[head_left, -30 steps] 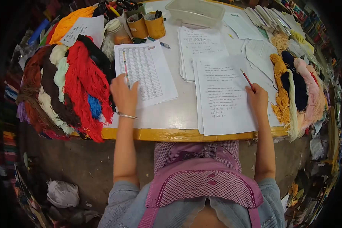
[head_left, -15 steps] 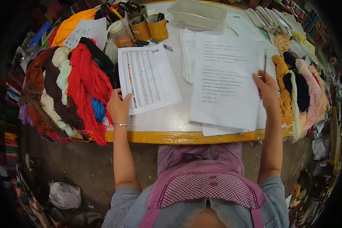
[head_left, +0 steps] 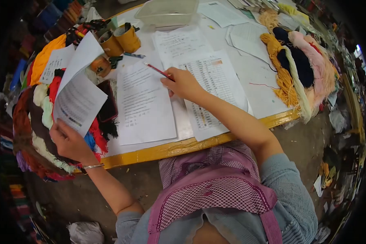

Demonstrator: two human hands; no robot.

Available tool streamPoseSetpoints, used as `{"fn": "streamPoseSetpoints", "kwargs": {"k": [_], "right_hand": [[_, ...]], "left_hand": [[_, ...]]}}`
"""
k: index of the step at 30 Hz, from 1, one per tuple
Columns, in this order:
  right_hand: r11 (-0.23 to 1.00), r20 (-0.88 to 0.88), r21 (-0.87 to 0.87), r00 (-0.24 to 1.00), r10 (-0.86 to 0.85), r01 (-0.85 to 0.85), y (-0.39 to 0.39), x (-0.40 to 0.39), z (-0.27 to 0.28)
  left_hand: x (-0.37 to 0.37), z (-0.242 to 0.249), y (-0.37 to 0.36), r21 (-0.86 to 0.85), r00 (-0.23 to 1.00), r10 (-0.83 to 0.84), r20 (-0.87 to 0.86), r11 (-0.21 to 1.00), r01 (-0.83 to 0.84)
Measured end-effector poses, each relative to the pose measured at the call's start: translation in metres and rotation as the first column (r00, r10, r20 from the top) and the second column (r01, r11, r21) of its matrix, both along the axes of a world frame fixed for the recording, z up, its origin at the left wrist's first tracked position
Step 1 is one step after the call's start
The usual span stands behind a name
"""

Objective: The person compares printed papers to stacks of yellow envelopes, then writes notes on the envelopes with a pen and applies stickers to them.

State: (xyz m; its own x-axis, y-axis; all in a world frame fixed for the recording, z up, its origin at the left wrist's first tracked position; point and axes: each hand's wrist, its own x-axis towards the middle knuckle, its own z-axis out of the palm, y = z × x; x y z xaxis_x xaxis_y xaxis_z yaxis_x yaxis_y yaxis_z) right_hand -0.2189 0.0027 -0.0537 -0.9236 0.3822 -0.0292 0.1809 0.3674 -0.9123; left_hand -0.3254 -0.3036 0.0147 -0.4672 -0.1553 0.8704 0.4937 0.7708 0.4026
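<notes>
My left hand holds a printed chart sheet lifted off the table, raised over the red, cream and brown yarn skeins at the left. My right hand grips a red pencil and rests near the top right corner of a sheet of written lines lying flat on the white table. A second colour-chart sheet lies just under and to the right of that hand.
Orange-brown cups with tools and a clear plastic tub stand at the back. More yarn skeins in yellow, navy and pink lie at the right. Loose papers cover the far table. The yellow table edge runs close to my apron.
My left hand lifted the chart sheet up over the yarn pile. My right hand set the held written sheet down and moved left with the pencil. The view swung left.
</notes>
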Motion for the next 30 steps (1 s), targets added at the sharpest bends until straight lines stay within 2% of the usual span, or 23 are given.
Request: {"fn": "streamPoseSetpoints", "kwargs": {"k": [1,3,4,5,6,7,8,11,12,13,14,15,17,18,20,21,23,24,25,27,28,29,30], "right_hand": [[0.950,-0.096,0.292,0.991,-0.089,0.113,0.001,-0.003,-0.001],[0.855,-0.408,0.433,0.908,-0.095,0.284,0.015,0.008,-0.004],[0.879,-0.406,0.397,0.909,-0.092,0.266,0.023,0.020,0.001],[0.943,-0.249,0.248,0.955,-0.159,0.222,0.032,0.034,0.007],[0.975,-0.080,0.085,0.976,-0.201,0.207,0.038,0.050,0.024],[0.980,0.030,-0.088,0.984,-0.177,0.179,0.043,0.064,0.036],[0.978,0.032,-0.083,0.982,-0.188,0.190,0.045,0.075,0.034],[0.888,-0.004,-0.438,0.988,-0.155,0.137,0.040,0.106,0.032],[0.889,-0.001,-0.436,0.987,-0.158,0.142,0.043,0.113,0.035],[0.898,0.081,-0.385,0.977,-0.196,0.212,0.047,0.120,0.037],[0.903,0.162,-0.329,0.959,-0.234,0.276,0.052,0.127,0.038],[0.921,0.130,-0.268,0.958,-0.257,0.284,0.057,0.134,0.035],[0.884,-0.029,-0.358,0.943,-0.332,0.300,0.079,0.151,0.010],[0.818,-0.084,-0.490,0.918,-0.388,0.301,0.086,0.158,0.015],[0.836,-0.068,-0.330,0.872,-0.484,0.439,0.125,0.178,0.014],[0.827,-0.097,-0.318,0.852,-0.514,0.463,0.145,0.189,0.013],[0.806,-0.137,-0.326,0.819,-0.558,0.494,0.186,0.209,0.007],[0.793,-0.146,-0.347,0.806,-0.574,0.501,0.206,0.219,0.002],[0.795,-0.091,-0.272,0.808,-0.582,0.542,0.227,0.230,-0.003],[0.774,0.028,-0.115,0.781,-0.623,0.622,0.262,0.245,-0.011],[0.691,0.012,0.292,0.720,-0.694,0.662,0.270,0.247,-0.012],[0.487,-0.041,0.647,0.665,-0.746,0.586,0.277,0.249,-0.014],[0.156,-0.263,0.857,0.677,-0.688,0.491,0.283,0.255,-0.021]], "left_hand": [[0.001,0.004,0.002,0.028,1.000,-0.011,0.005,1.000,0.010],[-0.005,0.003,0.003,0.082,0.994,-0.104,0.030,0.991,0.102],[-0.014,-0.003,-0.001,0.219,0.955,-0.280,0.098,0.942,0.253],[-0.021,-0.011,-0.002,0.364,0.881,-0.452,0.138,0.851,0.379],[-0.024,-0.019,0.003,0.550,0.752,-0.638,0.163,0.692,0.468],[-0.019,-0.024,0.017,0.604,0.694,-0.699,0.172,0.632,0.486],[-0.009,-0.030,0.037,0.657,0.633,-0.754,0.172,0.567,0.497],[0.015,-0.060,0.096,0.777,0.399,-0.888,0.229,0.414,0.475],[0.032,-0.063,0.116,0.782,0.340,-0.908,0.246,0.393,0.483],[0.046,-0.070,0.132,0.727,0.337,-0.890,0.307,0.448,0.521],[0.059,-0.074,0.146,0.716,0.272,-0.907,0.323,0.422,0.556],[0.072,-0.077,0.158,0.705,0.208,-0.917,0.340,0.395,0.589],[0.094,-0.073,0.178,0.793,0.024,-0.949,0.314,0.276,0.544],[0.096,-0.071,0.181,0.702,0.033,-0.904,0.425,0.352,0.619],[0.090,-0.044,0.177,0.823,-0.288,-0.848,0.445,0.261,0.504],[0.071,-0.059,0.171,0.738,-0.231,-0.836,0.497,0.268,0.619],[0.038,-0.080,0.155,0.454,0.152,-0.815,0.559,0.454,0.767],[0.025,-0.078,0.142,0.340,0.255,-0.734,0.630,0.556,0.758],[0.014,-0.078,0.128,0.217,0.356,-0.637,0.684,0.644,0.734],[-0.002,-0.084,0.099,-0.132,0.600,-0.428,0.676,0.731,0.670],[-0.007,-0.084,0.088,-0.229,0.641,-0.338,0.689,0.738,0.635],[-0.006,-0.087,0.081,-0.231,0.642,-0.334,0.690,0.739,0.633],[-0.005,-0.088,0.074,-0.302,0.682,-0.238,0.692,0.762,0.573]]}}
